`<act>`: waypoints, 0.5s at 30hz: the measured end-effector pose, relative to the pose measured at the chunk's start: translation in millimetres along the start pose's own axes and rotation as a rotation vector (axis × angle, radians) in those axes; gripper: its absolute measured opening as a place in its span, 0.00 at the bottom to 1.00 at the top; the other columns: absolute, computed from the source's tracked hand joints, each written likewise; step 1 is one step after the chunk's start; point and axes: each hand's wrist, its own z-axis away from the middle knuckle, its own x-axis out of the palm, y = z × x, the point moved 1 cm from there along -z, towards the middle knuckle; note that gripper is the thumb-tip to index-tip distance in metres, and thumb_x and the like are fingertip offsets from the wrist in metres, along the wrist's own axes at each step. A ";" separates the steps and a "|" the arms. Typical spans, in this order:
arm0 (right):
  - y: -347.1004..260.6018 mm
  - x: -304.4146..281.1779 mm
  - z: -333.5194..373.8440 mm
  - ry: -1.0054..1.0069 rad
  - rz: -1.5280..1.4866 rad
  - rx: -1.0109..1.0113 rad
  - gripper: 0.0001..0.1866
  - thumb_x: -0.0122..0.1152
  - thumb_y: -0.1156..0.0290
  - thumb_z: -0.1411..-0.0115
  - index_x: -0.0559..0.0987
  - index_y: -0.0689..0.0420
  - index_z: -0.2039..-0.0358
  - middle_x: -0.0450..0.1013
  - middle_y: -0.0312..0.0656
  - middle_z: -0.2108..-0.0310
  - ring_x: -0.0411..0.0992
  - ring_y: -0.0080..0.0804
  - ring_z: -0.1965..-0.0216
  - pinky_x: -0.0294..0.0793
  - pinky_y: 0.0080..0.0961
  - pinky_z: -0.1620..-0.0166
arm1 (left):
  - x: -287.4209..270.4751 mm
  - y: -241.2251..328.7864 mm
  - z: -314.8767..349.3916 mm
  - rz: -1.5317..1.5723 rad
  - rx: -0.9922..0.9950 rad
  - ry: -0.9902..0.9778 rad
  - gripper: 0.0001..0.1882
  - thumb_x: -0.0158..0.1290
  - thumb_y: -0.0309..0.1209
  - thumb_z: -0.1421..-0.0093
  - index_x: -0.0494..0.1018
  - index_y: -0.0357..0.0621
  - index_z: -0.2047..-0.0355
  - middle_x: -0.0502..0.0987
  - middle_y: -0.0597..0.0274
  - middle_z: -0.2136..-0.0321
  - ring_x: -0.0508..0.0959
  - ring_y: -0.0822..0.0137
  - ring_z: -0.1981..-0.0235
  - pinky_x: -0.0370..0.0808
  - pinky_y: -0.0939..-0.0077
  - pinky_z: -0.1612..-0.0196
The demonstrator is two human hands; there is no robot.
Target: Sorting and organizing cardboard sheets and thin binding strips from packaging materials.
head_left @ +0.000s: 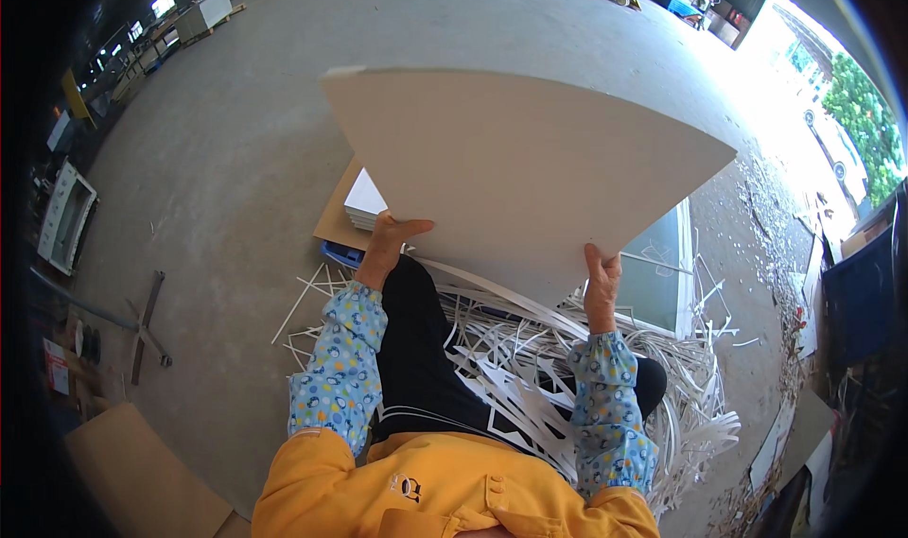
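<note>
A large pale board (530,169) is held up in front of me, tilted with its far edge raised. My left hand (386,245) grips its near left side, thumb lying on the face toward me. On the near right, my right hand (602,283) holds it the same way, thumb up against the face. The fingers of both hands are mostly hidden behind the board. Left of the board, partly covered by it, a stack of white panels (363,202) rests on brown cardboard (333,218). Cut white strips (530,401) lie in a tangled heap under and between my legs.
Right of the board stands a greenish glass-like panel (657,273) with a pale frame. A metal stand base (142,330) is on the floor at left, near a white metal frame (68,218). Debris (771,226) litters the floor at right. A cardboard sheet (142,472) lies at lower left.
</note>
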 end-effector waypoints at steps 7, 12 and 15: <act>-53.9 23.9 -12.4 -0.044 -0.014 -0.066 0.19 0.54 0.63 0.42 0.67 0.59 0.53 0.68 0.37 0.59 0.64 0.24 0.57 0.63 0.20 0.54 | 10.1 42.6 0.0 0.097 0.048 0.160 0.16 0.60 0.28 0.56 0.74 0.35 0.66 0.76 0.61 0.70 0.75 0.70 0.70 0.70 0.78 0.62; -100.0 45.4 -20.0 0.002 0.134 -0.252 0.19 0.53 0.64 0.42 0.66 0.59 0.54 0.69 0.40 0.63 0.67 0.26 0.62 0.67 0.19 0.59 | 14.6 56.7 -4.3 0.258 0.201 0.108 0.16 0.57 0.29 0.52 0.72 0.34 0.63 0.75 0.59 0.67 0.75 0.68 0.64 0.70 0.78 0.59; -134.9 67.3 -20.9 -0.100 0.306 -0.304 0.17 0.53 0.63 0.42 0.67 0.59 0.57 0.70 0.42 0.67 0.69 0.27 0.67 0.69 0.20 0.65 | -10.8 37.7 -11.6 0.390 0.272 0.118 0.16 0.55 0.30 0.49 0.71 0.35 0.60 0.75 0.60 0.64 0.74 0.68 0.62 0.69 0.77 0.56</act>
